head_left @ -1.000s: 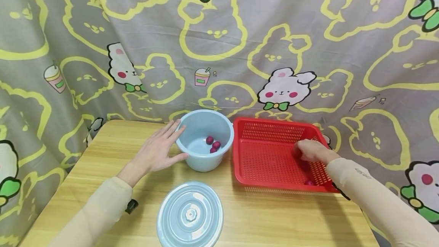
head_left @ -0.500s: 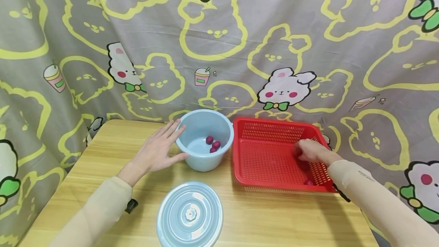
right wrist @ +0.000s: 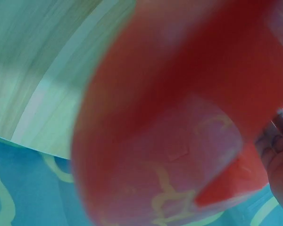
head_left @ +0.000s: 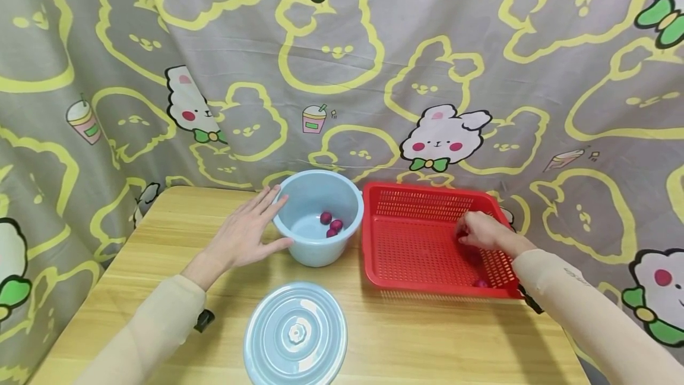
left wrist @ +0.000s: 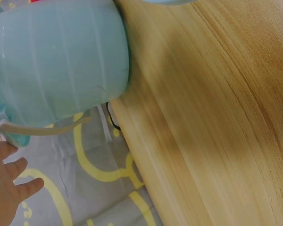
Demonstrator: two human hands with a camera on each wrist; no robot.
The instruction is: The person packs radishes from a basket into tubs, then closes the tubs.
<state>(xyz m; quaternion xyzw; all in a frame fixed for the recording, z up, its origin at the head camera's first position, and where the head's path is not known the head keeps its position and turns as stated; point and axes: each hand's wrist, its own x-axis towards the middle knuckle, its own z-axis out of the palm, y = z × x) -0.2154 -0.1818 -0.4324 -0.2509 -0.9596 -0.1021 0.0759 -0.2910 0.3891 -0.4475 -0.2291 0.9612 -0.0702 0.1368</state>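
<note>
My left hand [head_left: 240, 233] rests against the left rim of a light-blue bucket [head_left: 319, 252], fingers spread. In the left wrist view its fingertips reach the rim beside the pale bucket handle [left wrist: 47, 129]. Small round dark-red balls, perhaps plums [head_left: 336, 226], lie at the bucket's bottom. My right hand [head_left: 481, 232] reaches down into the right side of a red perforated basket [head_left: 417, 245], fingers curled downward. What is between its fingertips is hidden in the head view. Another dark-red ball [head_left: 481, 283] lies in the basket's near right corner. In the right wrist view the curled fingers [right wrist: 279, 136] are partly cut off.
A light-blue round lid [head_left: 296, 334] with a knob lies on the wooden table [head_left: 417, 343] in front of the bucket. Behind the table hangs a grey patterned curtain [head_left: 342, 106]. The basket stands close to the bucket's right side.
My right hand has risen slightly inside the basket. The left hand keeps its place at the bucket's rim, and the balls in the bucket stay put.
</note>
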